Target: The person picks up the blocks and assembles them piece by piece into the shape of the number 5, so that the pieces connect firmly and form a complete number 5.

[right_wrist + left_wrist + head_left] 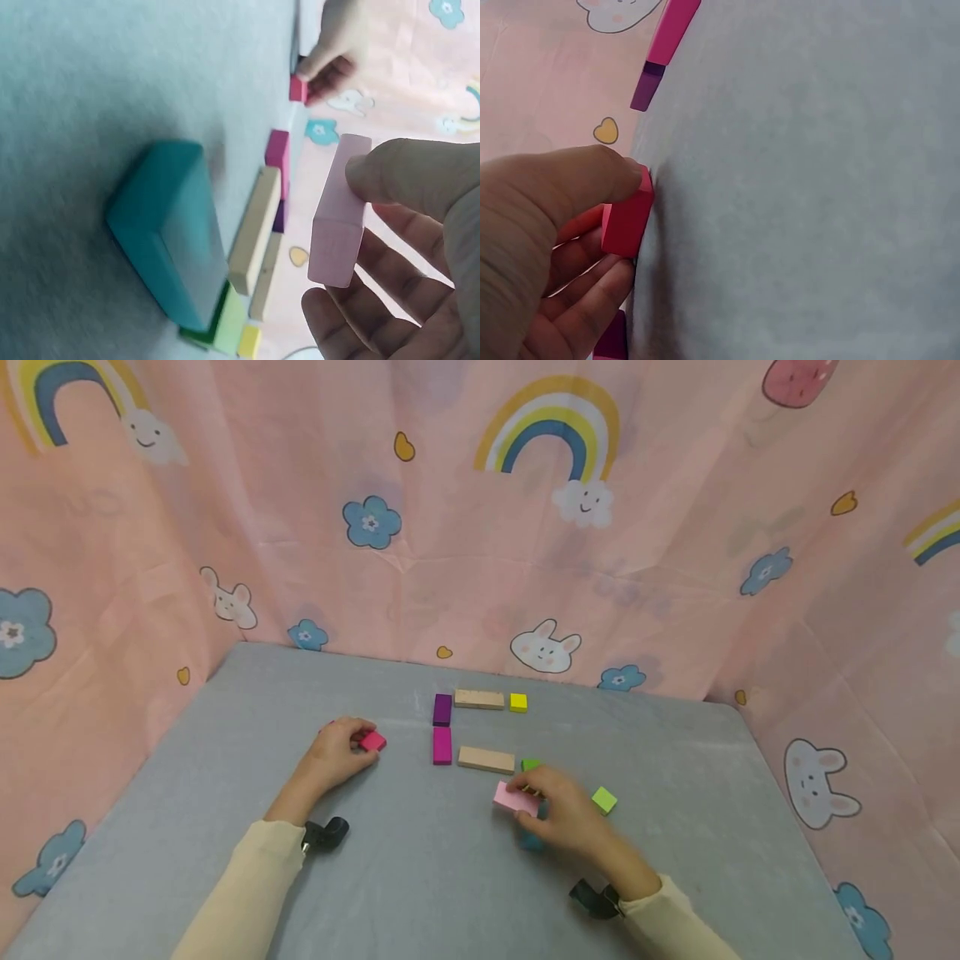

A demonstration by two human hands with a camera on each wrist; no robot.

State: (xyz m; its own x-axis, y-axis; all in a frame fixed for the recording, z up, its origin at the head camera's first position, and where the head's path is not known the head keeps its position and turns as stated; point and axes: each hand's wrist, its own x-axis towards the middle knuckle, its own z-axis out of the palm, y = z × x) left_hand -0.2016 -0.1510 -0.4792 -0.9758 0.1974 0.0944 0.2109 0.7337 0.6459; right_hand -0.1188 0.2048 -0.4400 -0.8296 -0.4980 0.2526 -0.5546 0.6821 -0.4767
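Note:
My left hand pinches a red block between thumb and fingers, low over the left part of the table. In the left wrist view the thumb lies across the top of the red block, and a dark magenta block shows below the fingers. My right hand grips a pink block above the table. The right wrist view shows the pink block between thumb and fingers, with a teal block lying below. A green block is partly hidden behind the right hand.
A purple block and a magenta block stand in line on the grey table. Beside them lie two plain wooden blocks. A yellow cube sits farther back, a lime cube to the right. Pink curtains surround the table.

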